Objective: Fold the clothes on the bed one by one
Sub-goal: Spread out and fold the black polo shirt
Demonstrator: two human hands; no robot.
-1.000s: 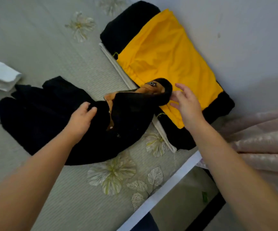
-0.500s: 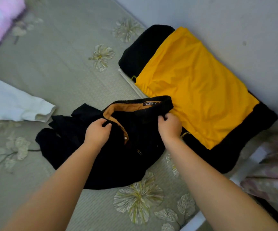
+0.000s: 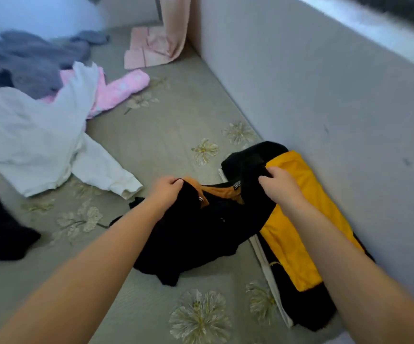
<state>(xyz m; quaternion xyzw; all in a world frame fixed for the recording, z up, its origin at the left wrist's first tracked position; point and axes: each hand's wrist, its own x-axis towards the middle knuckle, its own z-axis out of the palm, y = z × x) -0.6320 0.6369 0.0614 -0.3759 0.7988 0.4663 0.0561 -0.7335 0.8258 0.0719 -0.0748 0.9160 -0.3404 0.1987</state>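
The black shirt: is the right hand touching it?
Touching. The head view shows the right hand with fingers curled round the black shirt at its collar.

One head-worn wide-angle view looks forward and down, close over the bed (image 3: 151, 150), its wall (image 3: 325, 108) running from 12 toward 4 o'clock.

We see one small label (image 3: 237, 186) sewn inside the collar of the black shirt (image 3: 201, 234). Its lettering is too blurred for us to read.
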